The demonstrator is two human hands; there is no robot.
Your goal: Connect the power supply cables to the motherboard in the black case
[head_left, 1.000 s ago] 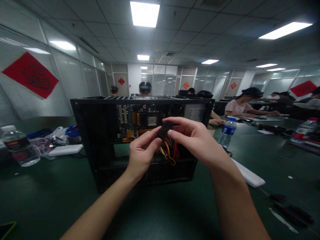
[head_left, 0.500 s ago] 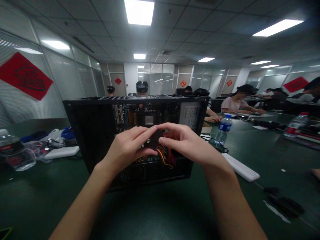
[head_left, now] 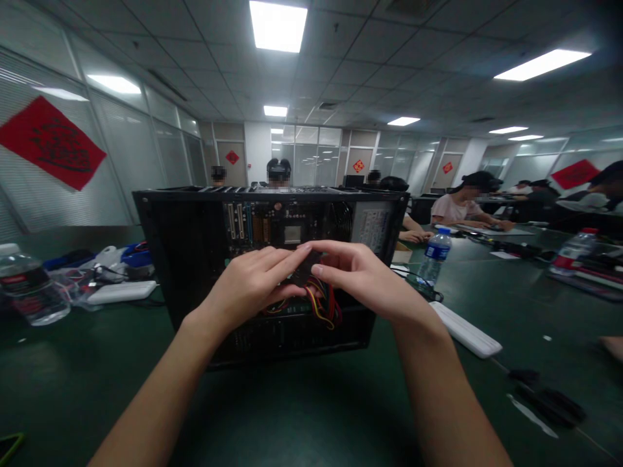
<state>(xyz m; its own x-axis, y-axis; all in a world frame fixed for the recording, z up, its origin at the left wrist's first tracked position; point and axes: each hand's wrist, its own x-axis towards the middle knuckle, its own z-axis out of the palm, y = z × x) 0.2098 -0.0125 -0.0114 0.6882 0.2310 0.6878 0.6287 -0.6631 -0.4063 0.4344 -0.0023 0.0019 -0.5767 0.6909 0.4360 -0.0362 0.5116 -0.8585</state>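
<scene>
Grasping a black plug (head_left: pixel 305 267) between them, the left hand (head_left: pixel 246 279) and right hand (head_left: pixel 363 275) meet in front of the open case (head_left: pixel 158 240). The plug is dark and blocky, partly hidden by the fingers, with red, yellow and black wires (head_left: pixel 328 308) looping just below it. Both sets of fingers hold it: the left ones lie nearly straight across its top, thumb beneath; the right ones are bent, the index tip meeting the left fingertips and the thumb against the plug's face. The 2 bare forearms slant up and inward over the counter (head_left: pixel 292 415). The case rests on the counter, its open side toward the person, showing slots, a silvery square and a labelled power unit (head_left: pixel 370 224). Right of the case, short of the counter's far edge, stands a blue-capped bottle (head_left: pixel 435 256); nearer lies a white bar (head_left: pixel 464 329).
</scene>
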